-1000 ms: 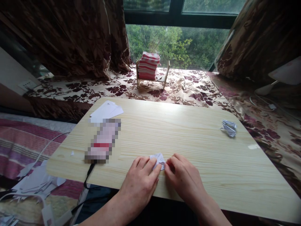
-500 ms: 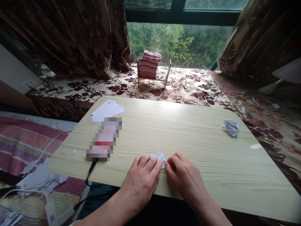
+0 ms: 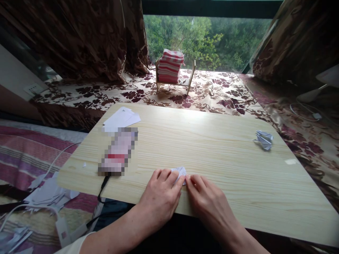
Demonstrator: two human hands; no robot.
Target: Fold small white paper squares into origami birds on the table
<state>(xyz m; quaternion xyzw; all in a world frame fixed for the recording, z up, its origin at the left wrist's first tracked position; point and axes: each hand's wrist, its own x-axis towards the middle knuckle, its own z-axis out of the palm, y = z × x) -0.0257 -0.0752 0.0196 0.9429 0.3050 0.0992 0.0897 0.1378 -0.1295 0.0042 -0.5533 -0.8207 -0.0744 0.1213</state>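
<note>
A small folded piece of white paper (image 3: 180, 171) lies near the front edge of a light wooden table (image 3: 212, 155). My left hand (image 3: 160, 199) rests over its left side with fingertips pressed on it. My right hand (image 3: 208, 203) meets it from the right, fingers bent and pinching the paper's edge. Most of the paper is hidden under my fingers.
A finished folded paper figure (image 3: 263, 139) sits at the table's right. White paper sheets (image 3: 120, 118) and a blurred-out object (image 3: 118, 151) lie at the left. A small wooden rack with striped cloths (image 3: 171, 67) stands on the floral sill. Paper scraps (image 3: 50, 192) and cables lie lower left.
The view has tilted down slightly. Both hands have stayed on the small paper, the fingers drawing closer together over it.
</note>
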